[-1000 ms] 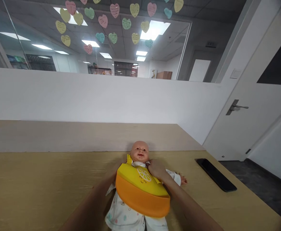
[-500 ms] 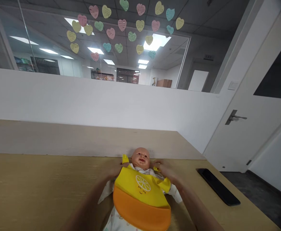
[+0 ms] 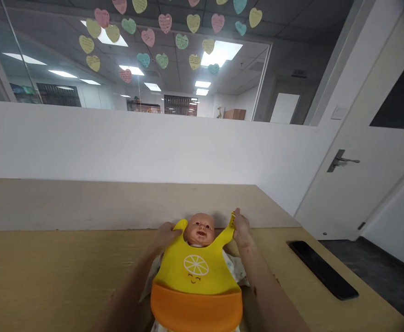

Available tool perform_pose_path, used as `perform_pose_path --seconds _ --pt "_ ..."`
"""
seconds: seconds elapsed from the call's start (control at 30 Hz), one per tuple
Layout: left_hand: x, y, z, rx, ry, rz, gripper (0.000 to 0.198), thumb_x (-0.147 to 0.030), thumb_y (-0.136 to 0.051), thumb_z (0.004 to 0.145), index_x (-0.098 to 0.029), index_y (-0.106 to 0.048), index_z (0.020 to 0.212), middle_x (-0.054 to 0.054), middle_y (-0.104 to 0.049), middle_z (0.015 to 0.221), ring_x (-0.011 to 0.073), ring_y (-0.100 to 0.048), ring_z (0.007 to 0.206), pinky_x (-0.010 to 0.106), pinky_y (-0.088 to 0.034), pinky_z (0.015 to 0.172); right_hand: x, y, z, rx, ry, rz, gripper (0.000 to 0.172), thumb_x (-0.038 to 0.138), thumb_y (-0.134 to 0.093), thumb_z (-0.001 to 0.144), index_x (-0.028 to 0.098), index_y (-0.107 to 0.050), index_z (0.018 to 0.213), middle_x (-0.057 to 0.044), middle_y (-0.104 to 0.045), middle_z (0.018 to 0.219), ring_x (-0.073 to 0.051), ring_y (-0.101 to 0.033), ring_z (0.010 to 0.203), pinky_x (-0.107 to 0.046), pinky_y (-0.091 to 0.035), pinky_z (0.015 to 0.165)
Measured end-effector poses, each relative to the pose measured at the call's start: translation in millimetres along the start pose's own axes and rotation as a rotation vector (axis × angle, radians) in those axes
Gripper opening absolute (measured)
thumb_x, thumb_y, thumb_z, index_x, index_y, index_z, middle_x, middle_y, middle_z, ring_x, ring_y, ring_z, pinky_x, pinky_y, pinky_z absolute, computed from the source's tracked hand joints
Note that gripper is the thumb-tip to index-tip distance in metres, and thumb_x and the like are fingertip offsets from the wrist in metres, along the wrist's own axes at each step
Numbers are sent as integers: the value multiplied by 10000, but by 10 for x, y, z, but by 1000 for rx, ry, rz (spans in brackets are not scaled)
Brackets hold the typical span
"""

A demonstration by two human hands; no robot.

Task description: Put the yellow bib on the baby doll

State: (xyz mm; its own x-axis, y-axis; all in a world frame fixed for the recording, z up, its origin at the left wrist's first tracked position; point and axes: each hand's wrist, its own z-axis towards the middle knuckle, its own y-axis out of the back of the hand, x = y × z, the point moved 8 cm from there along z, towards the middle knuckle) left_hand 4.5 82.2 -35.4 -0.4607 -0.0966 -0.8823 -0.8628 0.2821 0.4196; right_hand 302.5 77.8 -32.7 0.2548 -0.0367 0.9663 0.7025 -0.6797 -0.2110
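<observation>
A baby doll (image 3: 200,228) lies on its back on the wooden table (image 3: 49,272), head toward the wall. A yellow bib with an orange pocket (image 3: 195,281) and a lemon face covers its chest. My left hand (image 3: 167,233) pinches the bib's left neck strap beside the doll's head. On the other side, my right hand (image 3: 240,226) pinches the right strap and holds it raised next to the head. Both straps stand apart, either side of the doll's neck. The doll's body in white printed clothes is mostly hidden under the bib.
A black phone (image 3: 322,269) lies near the table's right edge. A white partition wall (image 3: 153,143) runs behind the table, with glass and paper hearts (image 3: 163,32) above. A white door with a handle (image 3: 342,160) stands at the right.
Both hands have pulled the bib's straps up and outward past the doll's head. The bib has flattened and shifted up the chest. The camera view has tilted slightly.
</observation>
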Motion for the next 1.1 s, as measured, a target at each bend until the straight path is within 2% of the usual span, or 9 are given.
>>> perform_pose_path --seconds 0.17,0.33,0.43,0.53,0.6,0.7,0.77,0.93,1.1 --pt "148 -76 4 39 37 10 96 -195 -604 698 -145 -591 617 -15 -525 520 117 -492 487 217 -315 470 -264 -92 -54 105 -127 -129 351 522 -372 932 186 -473 926 -33 -567 792 -109 -511 568 -226 -421 503" --pt "170 -66 7 -21 -10 -2 200 -326 -618 737 -150 -664 822 14 -625 657 164 -564 620 235 -359 533 -17 -198 -74 313 90 -628 549 597 -410 891 167 -490 1223 -142 -611 1134 -169 -619 820 -230 -465 611" --pt "178 33 -10 -81 -4 30 343 -396 -654 709 -154 -670 952 14 -641 712 176 -566 655 243 -359 552 -11 -265 -168 575 100 -907 672 704 -373 863 115 -580 1111 -161 -660 963 -193 -632 732 -264 -463 599" --pt "162 -4 -39 60 -12 -25 501 -364 -666 679 -172 -634 1140 -13 -630 695 142 -516 568 239 -333 531 -90 -267 -324 781 -4 -950 733 746 -441 810 102 -568 1136 -132 -660 799 -207 -621 619 -288 -459 534" --pt "123 -24 -53 122 -55 -90 535 -327 -668 659 -173 -629 1169 -13 -639 700 133 -510 556 237 -337 538 -87 -283 -414 836 -43 -839 645 614 -596 781 137 -523 1209 -104 -664 848 -201 -629 652 -266 -460 508" --pt "85 0 -28 82 -115 -143 473 -290 -664 641 -150 -667 1093 10 -664 733 146 -547 611 242 -366 579 -1 -311 -469 826 -33 -668 563 276 -680 698 185 -508 1225 -28 -636 818 -153 -605 634 -211 -423 466" --pt "79 -1 -3 49 -133 -142 433 -270 -643 647 -135 -681 1056 14 -660 720 143 -543 614 238 -364 580 63 -307 -455 796 -15 -626 514 172 -620 671 180 -541 1179 15 -581 713 -114 -538 528 -200 -368 423" --pt "36 -15 8 -33 -172 -26 346 -200 -542 684 -122 -702 981 12 -631 679 129 -494 577 231 -326 544 110 -260 -333 729 39 -684 434 139 -571 674 168 -594 1107 52 -481 616 -65 -392 411 -203 -281 393" --pt "71 -1 33 -109 -188 -18 291 -196 -515 731 -123 -687 954 60 -674 810 162 -565 687 243 -376 597 -28 -232 -181 607 175 -972 394 100 -572 697 149 -638 1082 -2 -565 705 -84 -474 521 -195 -316 474"
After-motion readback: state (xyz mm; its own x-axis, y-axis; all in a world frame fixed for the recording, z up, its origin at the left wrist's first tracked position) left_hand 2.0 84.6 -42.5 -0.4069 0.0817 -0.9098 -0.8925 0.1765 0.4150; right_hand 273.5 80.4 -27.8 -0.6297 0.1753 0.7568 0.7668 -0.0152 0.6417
